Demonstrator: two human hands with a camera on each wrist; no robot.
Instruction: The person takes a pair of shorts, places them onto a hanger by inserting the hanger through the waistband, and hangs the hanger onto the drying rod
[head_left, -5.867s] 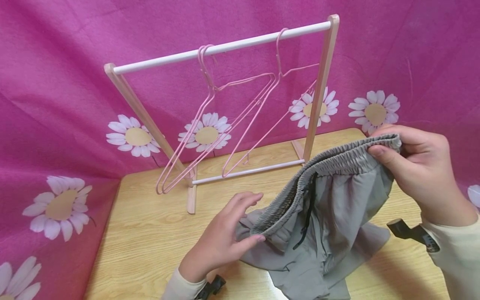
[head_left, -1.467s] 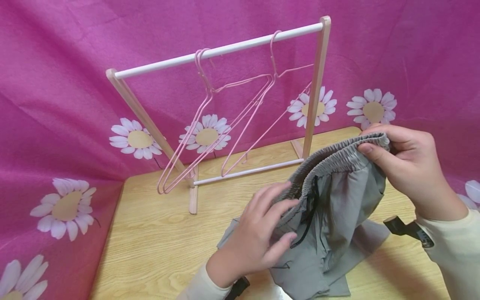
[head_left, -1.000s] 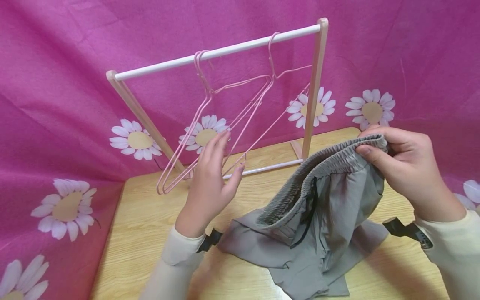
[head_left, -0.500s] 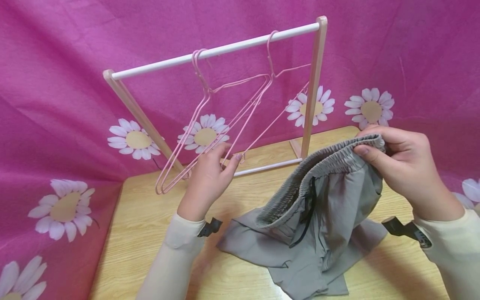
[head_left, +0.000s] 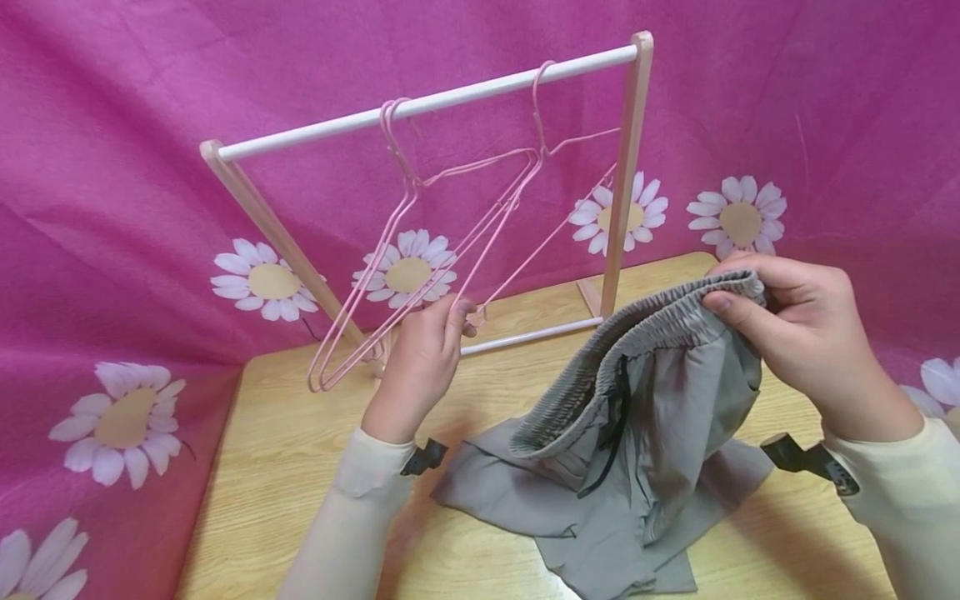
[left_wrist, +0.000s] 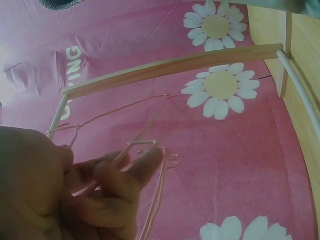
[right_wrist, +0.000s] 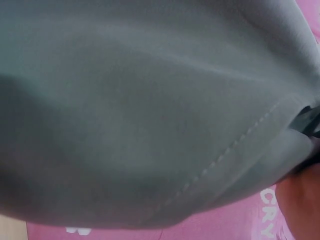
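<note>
My left hand (head_left: 423, 354) grips the lower near corner of a pink wire hanger (head_left: 487, 250), whose hook still sits over the rail. In the left wrist view the curled fingers (left_wrist: 117, 180) wrap the wire. Grey pants (head_left: 682, 400) with a gathered elastic waistband and a black drawstring are held up by my right hand (head_left: 806, 333), which pinches one end of the waistband between thumb and fingers. The waist gapes toward the left, and the legs spread over the table below. Grey cloth (right_wrist: 150, 100) fills most of the right wrist view.
A small rack with wooden posts (head_left: 630, 167) and a white rail (head_left: 480, 92) stands on the wood-grain table (head_left: 285, 467). More pink hangers (head_left: 408, 193) hang left of the gripped one. Pink cloth (head_left: 112, 208) with daisies surrounds the table behind and on the left.
My left hand let go of the waistband's left side, moved up and left to the rack, and closed on the hanger's lower corner. My right hand keeps its pinch on the pants, shifting slightly left.
</note>
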